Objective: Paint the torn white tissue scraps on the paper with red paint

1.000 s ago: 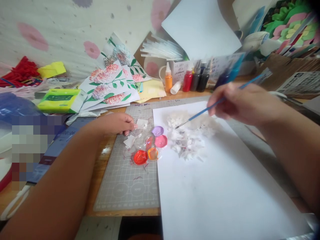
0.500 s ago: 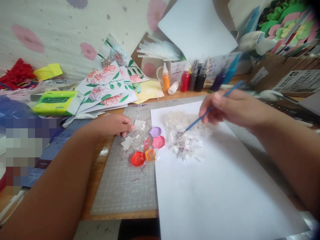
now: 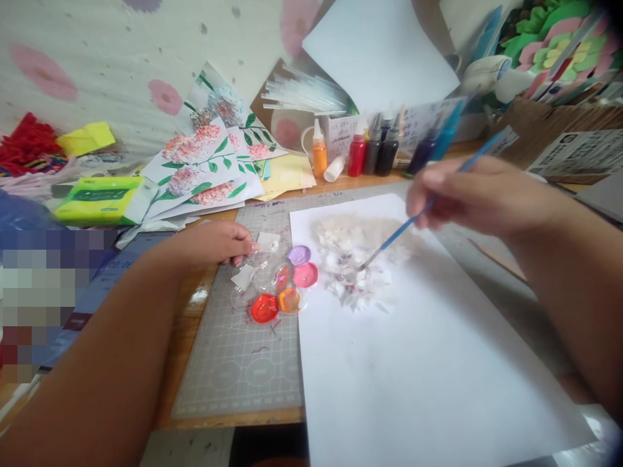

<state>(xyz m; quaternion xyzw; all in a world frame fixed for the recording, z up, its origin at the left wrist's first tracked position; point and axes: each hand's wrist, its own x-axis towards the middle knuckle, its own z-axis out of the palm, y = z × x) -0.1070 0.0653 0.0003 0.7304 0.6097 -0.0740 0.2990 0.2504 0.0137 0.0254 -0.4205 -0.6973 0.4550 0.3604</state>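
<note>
My right hand (image 3: 474,194) grips a thin blue paintbrush (image 3: 418,214), whose tip touches a cluster of torn white paper bits (image 3: 357,266) stuck on a large white sheet (image 3: 418,363). My left hand (image 3: 219,241) rests on the grey cutting mat (image 3: 243,363), fingertips pinching the edge of a clear plastic paint palette (image 3: 277,285). The palette holds purple, pink, orange and red paint, just left of the white sheet.
Small paint bottles (image 3: 360,152) stand in a row at the back. Flower paintings (image 3: 209,165) are fanned out behind the mat, next to a green tissue pack (image 3: 100,198). A cup with clear straws (image 3: 302,104) and craft boxes crowd the back right.
The brush tip has moved down and to the right across the paper bits, dabbing lower in the cluster. My left hand has stayed on the palette.
</note>
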